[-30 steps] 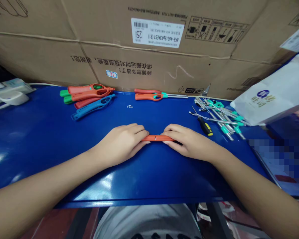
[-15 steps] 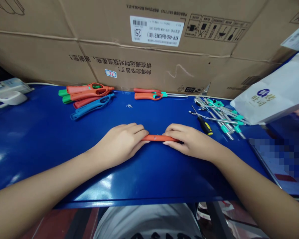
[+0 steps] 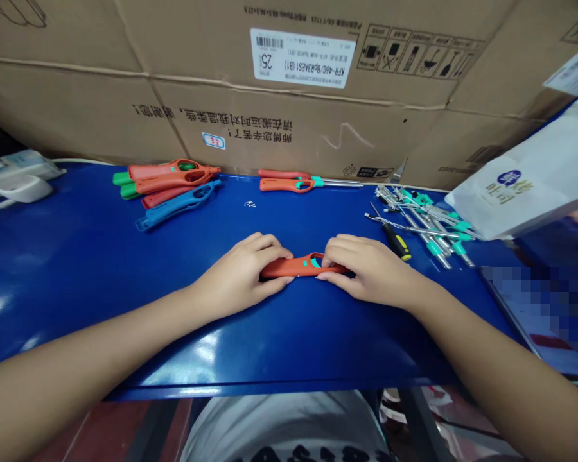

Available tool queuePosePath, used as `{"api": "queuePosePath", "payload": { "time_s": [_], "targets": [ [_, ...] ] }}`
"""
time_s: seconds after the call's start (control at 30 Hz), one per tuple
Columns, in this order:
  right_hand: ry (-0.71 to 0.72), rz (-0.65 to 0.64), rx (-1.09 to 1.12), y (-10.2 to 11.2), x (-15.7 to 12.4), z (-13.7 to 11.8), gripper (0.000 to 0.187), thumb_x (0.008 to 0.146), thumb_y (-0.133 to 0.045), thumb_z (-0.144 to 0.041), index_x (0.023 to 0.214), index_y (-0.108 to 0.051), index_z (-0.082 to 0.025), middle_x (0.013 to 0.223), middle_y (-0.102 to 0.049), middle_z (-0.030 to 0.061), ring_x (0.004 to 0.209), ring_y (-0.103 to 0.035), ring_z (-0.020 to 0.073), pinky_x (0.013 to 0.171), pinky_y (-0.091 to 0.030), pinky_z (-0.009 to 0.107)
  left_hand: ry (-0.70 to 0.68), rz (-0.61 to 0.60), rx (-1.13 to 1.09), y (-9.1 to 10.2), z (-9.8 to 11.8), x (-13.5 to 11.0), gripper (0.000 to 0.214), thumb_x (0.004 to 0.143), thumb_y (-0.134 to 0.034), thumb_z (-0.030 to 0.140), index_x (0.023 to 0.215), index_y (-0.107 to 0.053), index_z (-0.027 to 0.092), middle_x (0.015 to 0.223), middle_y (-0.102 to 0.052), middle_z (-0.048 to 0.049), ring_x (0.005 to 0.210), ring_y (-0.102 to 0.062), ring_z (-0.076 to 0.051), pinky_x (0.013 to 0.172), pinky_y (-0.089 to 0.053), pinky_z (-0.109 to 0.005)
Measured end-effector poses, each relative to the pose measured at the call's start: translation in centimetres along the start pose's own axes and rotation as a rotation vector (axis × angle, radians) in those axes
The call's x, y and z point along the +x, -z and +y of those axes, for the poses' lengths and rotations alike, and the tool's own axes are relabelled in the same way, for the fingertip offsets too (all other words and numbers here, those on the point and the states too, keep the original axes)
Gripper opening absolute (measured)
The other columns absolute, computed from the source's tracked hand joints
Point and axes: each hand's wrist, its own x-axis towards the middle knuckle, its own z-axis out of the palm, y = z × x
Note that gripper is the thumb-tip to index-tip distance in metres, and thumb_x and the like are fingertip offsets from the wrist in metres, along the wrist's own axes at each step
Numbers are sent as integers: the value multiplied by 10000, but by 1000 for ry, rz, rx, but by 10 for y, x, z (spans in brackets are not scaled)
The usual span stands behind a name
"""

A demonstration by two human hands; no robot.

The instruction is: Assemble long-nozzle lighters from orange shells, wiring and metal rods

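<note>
Between my two hands an orange lighter handle (image 3: 293, 265) lies crosswise over the blue table, its broad side turned partly up. A green trigger piece shows near its finger loop. My left hand (image 3: 245, 269) grips the left end between thumb and fingers. At the loop end my right hand (image 3: 361, 266) pinches it, with the fingers covering the tip. Beyond my hands, orange long-reach lighters (image 3: 289, 184) with metal tubes lie by the cardboard. A black and yellow screwdriver (image 3: 397, 242) is just past my right hand.
Several orange, green and blue handle shells (image 3: 173, 186) are piled at the back left. Metal lighter tubes (image 3: 436, 231) with green parts and wires lie at the right, beside a white paper bag (image 3: 530, 173). A large cardboard box (image 3: 212, 83) walls off the back of the blue table (image 3: 221, 359).
The orange lighter handle has rolled from its narrow edge so that more of its broad side, loop and green trigger show. My left fingers have spread wider around it.
</note>
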Motion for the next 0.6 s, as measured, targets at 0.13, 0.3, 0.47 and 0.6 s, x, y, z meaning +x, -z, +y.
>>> {"api": "queuePosePath", "payload": {
  "time_s": [0.13,0.3,0.47,0.6],
  "targets": [
    [44,35,-47,-1,0,0,196,1017,-536,-312,870,-568,-186,863,-611,48,799,-527,195,727,-399,323,31,32,-68,-2,0,1,226,916,-682,291,1109,-672,174,1071,-657,-65,971,-600,-224,922,-470,-406],
    [-25,44,8,-1,0,0,133,986,-591,-302,911,-547,-201,919,-608,42,835,-540,195,724,-412,318,67,63,-124,-5,0,1,239,886,-718,304,1084,-691,171,1033,-665,-62,942,-610,-221,916,-467,-403],
    [-199,46,96,-4,5,-5,348,857,-757,-329,1093,-539,-197,1089,-601,67,976,-583,229,841,-455,355,98,81,-149,-6,2,2,220,859,-725,284,1050,-706,176,1014,-676,-58,927,-620,-216,913,-472,-403],
    [-336,31,217,-7,8,-9,350,823,-773,-281,1065,-536,-191,1080,-596,69,933,-598,214,806,-469,341,131,96,-158,-9,6,3,222,831,-732,267,1038,-713,186,999,-686,-55,908,-618,-218,876,-481,-401]
  ]
}}
